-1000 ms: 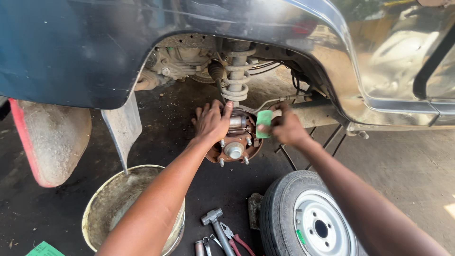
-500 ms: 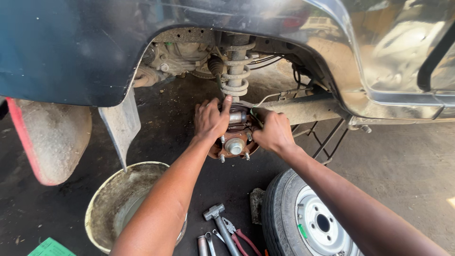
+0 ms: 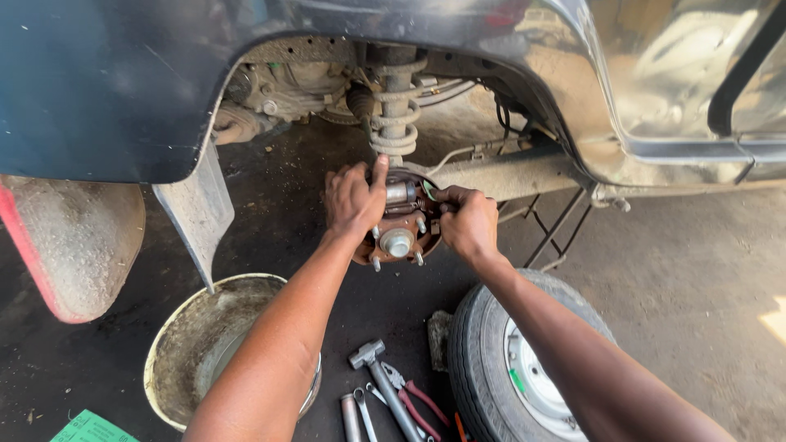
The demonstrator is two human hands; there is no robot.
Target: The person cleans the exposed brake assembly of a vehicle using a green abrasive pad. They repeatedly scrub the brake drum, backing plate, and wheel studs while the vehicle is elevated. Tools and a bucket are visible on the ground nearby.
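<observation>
Rusty brake hub (image 3: 399,233) bare, wheel (image 3: 524,368) off; my left hand (image 3: 354,199) grips its rim, right hand (image 3: 467,223) pinches something green; reassembly left.

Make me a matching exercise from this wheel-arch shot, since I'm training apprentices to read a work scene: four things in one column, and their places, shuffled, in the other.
Things:
1. removed wheel
2. bucket
3. hammer
4. coil spring

Places:
A. on the ground between the bucket and the wheel, among pliers
B. directly above the brake hub, inside the arch
C. lying flat under the right forearm, lower right
D. under the left forearm, beside the mud flap

Pairs: 1-C, 2-D, 3-A, 4-B

Both hands are on the hub: left hand on its left side, right hand on its right side.
</observation>
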